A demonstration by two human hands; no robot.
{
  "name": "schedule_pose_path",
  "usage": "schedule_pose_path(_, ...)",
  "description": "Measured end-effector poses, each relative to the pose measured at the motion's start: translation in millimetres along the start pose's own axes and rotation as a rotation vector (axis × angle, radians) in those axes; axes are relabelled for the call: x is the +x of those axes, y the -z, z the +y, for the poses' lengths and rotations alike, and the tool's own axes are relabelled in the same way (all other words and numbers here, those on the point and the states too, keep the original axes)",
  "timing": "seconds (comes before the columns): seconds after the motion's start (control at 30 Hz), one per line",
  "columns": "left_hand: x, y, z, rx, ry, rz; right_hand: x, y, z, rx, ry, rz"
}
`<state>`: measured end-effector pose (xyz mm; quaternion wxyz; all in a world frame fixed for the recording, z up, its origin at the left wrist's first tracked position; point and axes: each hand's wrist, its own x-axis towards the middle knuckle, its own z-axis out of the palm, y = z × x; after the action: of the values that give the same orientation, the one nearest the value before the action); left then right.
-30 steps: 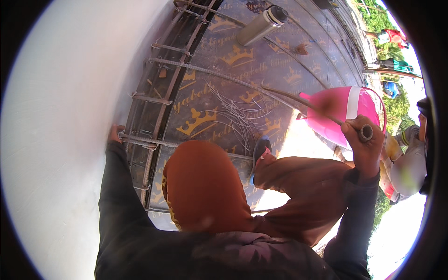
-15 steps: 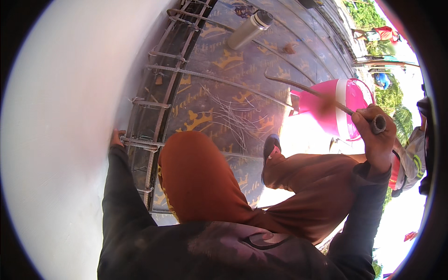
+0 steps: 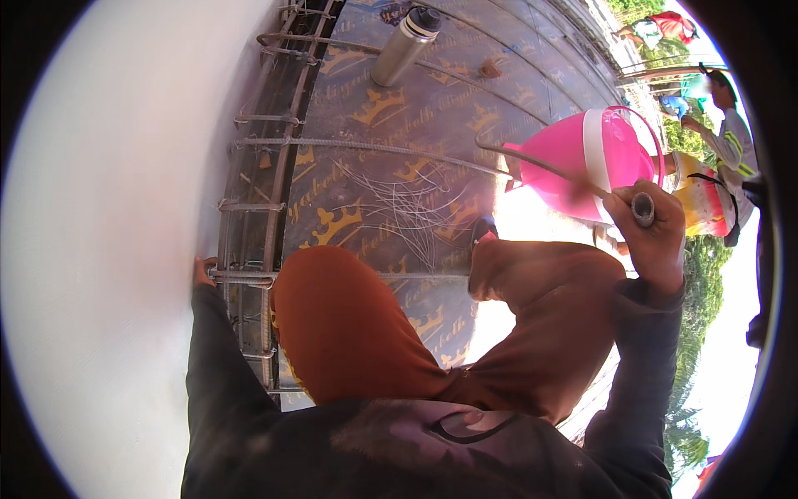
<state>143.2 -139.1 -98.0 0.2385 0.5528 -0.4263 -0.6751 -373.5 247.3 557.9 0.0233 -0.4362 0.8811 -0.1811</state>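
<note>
Two hands work apart: right hand [image 3: 652, 237], at three o'clock, is clenched on a hooked tying tool [image 3: 549, 170] whose shaft runs toward ten o'clock; left hand [image 3: 204, 270], at nine o'clock, grips the rebar cage [image 3: 249, 208], nearer it.

A thin metal hook tool [image 3: 555, 172] with a round grip slants up in the right hand [image 3: 652, 237], its curved tip reaching left in front of a pink bucket. A grey ribbed rebar [image 3: 332, 275] lies level across the steel cage at the white wall, its left end under the left hand [image 3: 202, 270].
</note>
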Motion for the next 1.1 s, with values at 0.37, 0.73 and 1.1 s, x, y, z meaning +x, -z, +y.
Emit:
schedule_pose_path(0.37,-25.9,-42.0,6.8,-0.013,0.057,0.164,-15.4,10.5,2.4,-0.043,-0.141,0.062)
schedule_pose_path(0.73,-29.2,-45.9,3.3,0.057,0.030,0.137,-9.0,20.9,-31.2,0.008,-0.035,0.062)
schedule_pose_path(1.1,-10.2,-27.9,-13.5,0.109,-0.029,0.069,14.1,0.3,-44.1,0.012,0.075,0.039)
